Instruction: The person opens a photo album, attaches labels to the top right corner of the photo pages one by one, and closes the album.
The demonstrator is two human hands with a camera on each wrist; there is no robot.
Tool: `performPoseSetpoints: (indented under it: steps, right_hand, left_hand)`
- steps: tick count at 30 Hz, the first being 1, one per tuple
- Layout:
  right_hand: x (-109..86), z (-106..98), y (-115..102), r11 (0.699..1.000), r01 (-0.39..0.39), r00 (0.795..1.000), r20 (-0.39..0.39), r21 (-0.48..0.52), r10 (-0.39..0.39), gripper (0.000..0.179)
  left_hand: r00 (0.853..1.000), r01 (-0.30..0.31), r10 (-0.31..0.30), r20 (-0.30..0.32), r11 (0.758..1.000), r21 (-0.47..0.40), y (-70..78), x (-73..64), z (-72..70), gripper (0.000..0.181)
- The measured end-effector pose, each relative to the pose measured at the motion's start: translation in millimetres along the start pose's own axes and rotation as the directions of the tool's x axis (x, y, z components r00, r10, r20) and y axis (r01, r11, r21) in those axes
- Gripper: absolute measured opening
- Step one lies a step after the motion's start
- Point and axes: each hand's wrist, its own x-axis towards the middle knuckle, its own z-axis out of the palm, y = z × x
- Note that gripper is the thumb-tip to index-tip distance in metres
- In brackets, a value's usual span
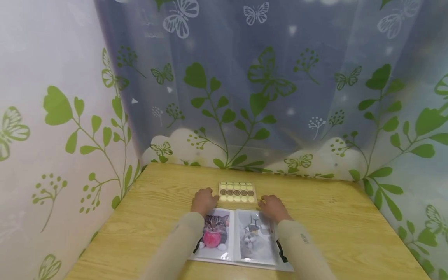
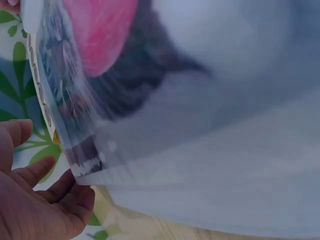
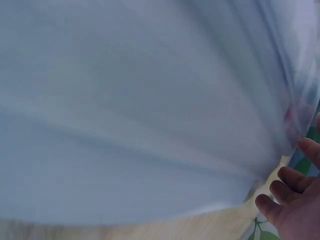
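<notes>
Two hands are spread before me, and neither grasps anything that I can make out. On the left hand (image 1: pixel 204 201) the fingers reach out loosely, the lower ones meeting the far left corner of the photo album (image 1: pixel 233 241) in that wrist's view. The right hand (image 1: pixel 275 208) is just as relaxed at the far right corner; one fingertip seems to meet the clear film, though I cannot tell contact from overlap.

The album lies spread on the table between the forearms, a cat picture (image 1: pixel 215 229) on its left page and a paler picture (image 1: pixel 255 241) under glare on its right. I read the step in hand as settling the album by those two corners. To do it well, I would keep the fingers this light, press both corners down evenly and let the table carry the weight, since the film looks thin enough to crease under a pinch. I would also lift the wrists a little so that the sleeves don't drag the pages.

Just beyond the album's far edge sits a board of round pieces (image 1: pixel 255 199), between the hands; I would steer the fingertips clear of it. Farther out come the bare wood of the table (image 1: pixel 332 217) and the leaf-printed curtain (image 1: pixel 224 128).
</notes>
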Motion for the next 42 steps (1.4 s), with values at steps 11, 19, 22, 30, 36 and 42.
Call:
performPoseSetpoints:
  steps: [11,19,22,30,36,42]
  right_hand:
    - [0.3,13,-7,0.997,-0.035,0.999,0.034,-0.066,0.038,0.043]
    - [-2.4,11,-14,0.995,-0.025,0.998,0.055,-0.092,0.031,0.041]
    - [-1.8,9,-15,0.998,-0.027,0.999,0.04,-0.059,0.029,0.04]
    - [-4.5,-1,-19,0.999,-0.036,0.999,-0.021,0.039,0.037,0.043]
    - [-13.2,-14,-29,0.977,-0.087,0.992,-0.073,0.195,0.103,0.045]
    - [-24.1,-26,-34,0.96,-0.105,0.977,-0.152,0.259,0.148,0.044]
  left_hand:
    - [0.999,0.044,-0.046,0.013,0.991,0.123,11.8,-6.6,5.9,0.042]
    - [0.997,-0.021,0.006,0.083,0.983,0.182,15.2,-10.6,7.1,0.037]
    - [0.997,-0.031,0.021,0.071,0.989,0.145,17.6,-10.9,4.4,0.037]
    - [0.998,-0.045,0.048,-0.039,0.997,0.059,21.6,-6.4,0.4,0.028]
    - [0.997,-0.038,0.034,-0.065,0.998,-0.052,28.5,-7.3,-7.3,0.024]
    - [0.996,-0.044,0.031,-0.081,0.985,-0.166,35.2,-12.4,-13.2,0.029]
